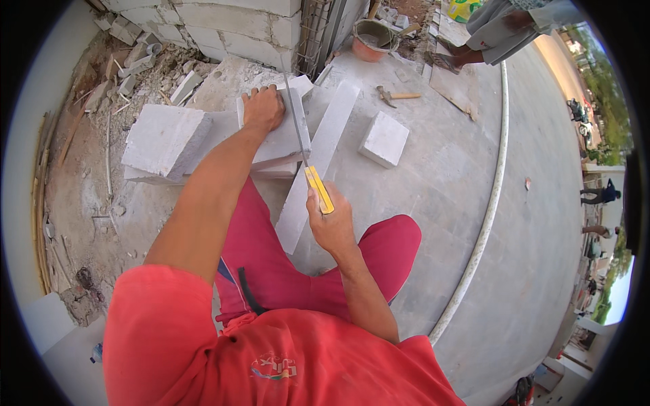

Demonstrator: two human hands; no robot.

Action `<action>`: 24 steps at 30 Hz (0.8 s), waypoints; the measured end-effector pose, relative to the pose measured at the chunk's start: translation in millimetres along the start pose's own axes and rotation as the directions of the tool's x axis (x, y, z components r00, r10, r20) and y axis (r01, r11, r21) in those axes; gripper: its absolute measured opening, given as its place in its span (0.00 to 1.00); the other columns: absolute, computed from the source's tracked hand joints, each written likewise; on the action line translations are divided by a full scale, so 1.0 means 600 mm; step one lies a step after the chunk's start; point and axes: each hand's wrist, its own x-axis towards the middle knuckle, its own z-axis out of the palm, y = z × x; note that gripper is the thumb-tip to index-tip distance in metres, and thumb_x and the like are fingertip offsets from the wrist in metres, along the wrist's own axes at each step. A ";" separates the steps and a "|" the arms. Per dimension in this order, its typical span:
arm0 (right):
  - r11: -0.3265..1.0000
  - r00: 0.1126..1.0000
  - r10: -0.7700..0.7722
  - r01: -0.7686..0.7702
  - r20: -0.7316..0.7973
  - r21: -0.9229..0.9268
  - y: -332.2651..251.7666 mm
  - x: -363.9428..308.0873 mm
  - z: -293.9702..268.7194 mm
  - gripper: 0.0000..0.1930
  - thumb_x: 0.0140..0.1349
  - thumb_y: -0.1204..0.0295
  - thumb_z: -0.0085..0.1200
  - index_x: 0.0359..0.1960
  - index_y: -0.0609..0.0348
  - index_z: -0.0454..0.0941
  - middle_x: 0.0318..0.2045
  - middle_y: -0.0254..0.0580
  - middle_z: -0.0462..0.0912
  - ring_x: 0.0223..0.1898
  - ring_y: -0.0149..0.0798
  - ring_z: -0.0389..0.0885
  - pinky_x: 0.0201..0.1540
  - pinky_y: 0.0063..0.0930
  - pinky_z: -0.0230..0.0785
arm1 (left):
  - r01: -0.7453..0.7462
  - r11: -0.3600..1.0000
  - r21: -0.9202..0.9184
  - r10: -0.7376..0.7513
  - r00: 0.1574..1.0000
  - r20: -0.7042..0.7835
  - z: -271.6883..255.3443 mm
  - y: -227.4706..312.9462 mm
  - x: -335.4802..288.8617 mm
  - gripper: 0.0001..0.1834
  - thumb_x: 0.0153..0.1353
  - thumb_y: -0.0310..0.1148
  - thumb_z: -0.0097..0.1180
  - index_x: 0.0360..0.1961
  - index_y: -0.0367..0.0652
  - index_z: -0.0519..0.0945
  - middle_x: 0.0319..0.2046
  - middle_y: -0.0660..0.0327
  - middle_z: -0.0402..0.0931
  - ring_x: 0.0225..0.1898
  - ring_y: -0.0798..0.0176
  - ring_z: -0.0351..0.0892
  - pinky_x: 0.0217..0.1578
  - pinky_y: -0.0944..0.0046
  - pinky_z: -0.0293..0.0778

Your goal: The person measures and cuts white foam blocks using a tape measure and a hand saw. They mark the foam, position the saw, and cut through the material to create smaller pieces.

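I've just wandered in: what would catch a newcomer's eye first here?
Probably the yellow-handled saw near the middle, held in the right hand, with a pale block under the left hand just beyond. The wearer's red shirt fills much of the lower edge, and a hammer lies on the grey floor, up and right of the saw.

On my feed I see a pale block wall (pixel 237 26) ahead, a plain wall (pixel 39 95) curving along the left rim, grey floor (pixel 447 223) spreading rightward, and bright daylight over trees (pixel 602 91) at far right.
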 end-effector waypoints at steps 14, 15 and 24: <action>1.000 1.000 0.006 -0.006 -0.016 0.004 -0.007 0.075 0.007 0.11 0.77 0.67 0.59 0.44 0.65 0.79 0.27 0.55 0.80 0.26 0.52 0.80 0.32 0.44 0.71 | -0.010 1.000 -0.004 0.009 1.000 -0.025 -0.010 0.005 0.018 0.19 0.78 0.41 0.47 0.53 0.40 0.84 0.54 0.46 0.86 0.62 0.40 0.80 0.64 0.34 0.67; 1.000 1.000 0.019 -0.019 -0.020 0.005 0.002 0.059 0.011 0.11 0.77 0.68 0.59 0.44 0.65 0.79 0.27 0.56 0.80 0.26 0.51 0.80 0.32 0.44 0.71 | 0.001 1.000 -0.004 -0.001 1.000 -0.014 -0.003 0.001 0.006 0.19 0.78 0.41 0.47 0.53 0.40 0.84 0.54 0.46 0.86 0.61 0.40 0.81 0.64 0.34 0.67; 0.997 0.999 0.031 -0.027 -0.045 0.075 0.005 -0.097 -0.029 0.10 0.76 0.69 0.58 0.42 0.65 0.77 0.29 0.52 0.80 0.25 0.47 0.76 0.31 0.44 0.70 | 0.022 1.000 0.000 -0.022 1.000 0.009 -0.013 -0.008 0.002 0.19 0.76 0.39 0.48 0.55 0.40 0.85 0.55 0.49 0.86 0.62 0.43 0.81 0.64 0.37 0.67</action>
